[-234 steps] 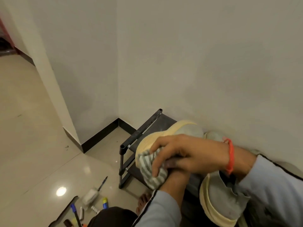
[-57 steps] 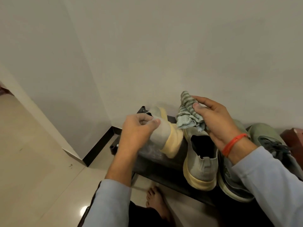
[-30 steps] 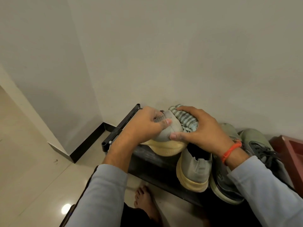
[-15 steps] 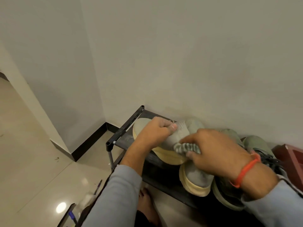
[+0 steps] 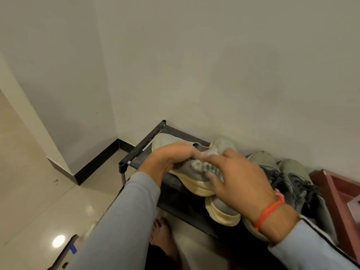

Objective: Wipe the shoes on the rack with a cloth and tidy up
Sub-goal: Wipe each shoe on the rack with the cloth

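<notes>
Grey shoe (image 5: pixel 187 168), cream sole, on rack (image 5: pixel 140 148)

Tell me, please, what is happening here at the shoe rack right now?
A person is cleaning shoes at a low black rack against the wall. The left hand grips a grey shoe with a cream sole, holding it over the top shelf, while the right hand presses a striped cloth against its side. Its twin sits on the shelf just below the hands, and a pair of green laced sneakers waits to the right.
</notes>
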